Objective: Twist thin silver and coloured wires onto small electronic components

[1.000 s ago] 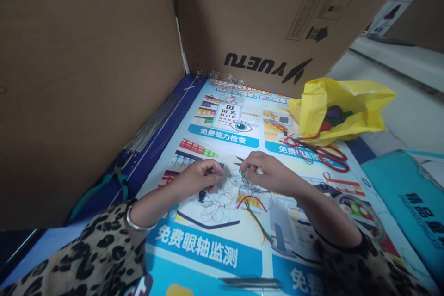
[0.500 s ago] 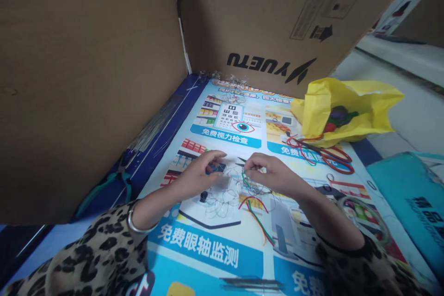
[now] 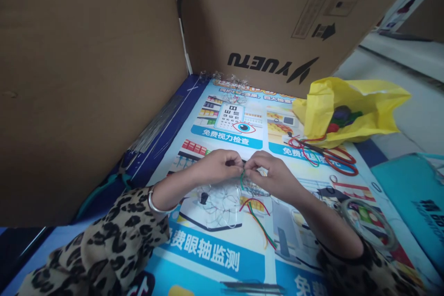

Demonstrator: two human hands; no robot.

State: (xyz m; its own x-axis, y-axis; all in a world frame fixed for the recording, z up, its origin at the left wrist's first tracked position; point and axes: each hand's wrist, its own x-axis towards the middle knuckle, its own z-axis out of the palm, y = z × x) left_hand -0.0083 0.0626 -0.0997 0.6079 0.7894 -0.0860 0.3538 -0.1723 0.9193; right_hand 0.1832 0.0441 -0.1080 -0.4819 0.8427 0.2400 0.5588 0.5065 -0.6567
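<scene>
My left hand [image 3: 222, 167] and my right hand [image 3: 274, 173] meet fingertip to fingertip over the poster, both pinching. A green string [image 3: 242, 179] hangs from where they meet, and both hands are closed on it. Its upper end is hidden by the fingers. Thin bent wire [image 3: 255, 187] sits tangled just under my right hand. A wire flower shape [image 3: 222, 206] lies below my left hand. Short red, green and yellow strings [image 3: 258, 222] rest on the poster nearer to me.
Cardboard panels [image 3: 270, 14] stand at the left and back. At right are a yellow bag [image 3: 367, 106] with coloured balls inside, red-handled scissors [image 3: 342, 162], a coil [image 3: 378, 231] and a teal packet [image 3: 412, 199]. Pliers [image 3: 118, 178] and straight wires [image 3: 156, 125] lie left.
My left hand has moved right, from apart with spread fingers to a pinch against my right fingertips at the green string. My right hand has hardly moved.
</scene>
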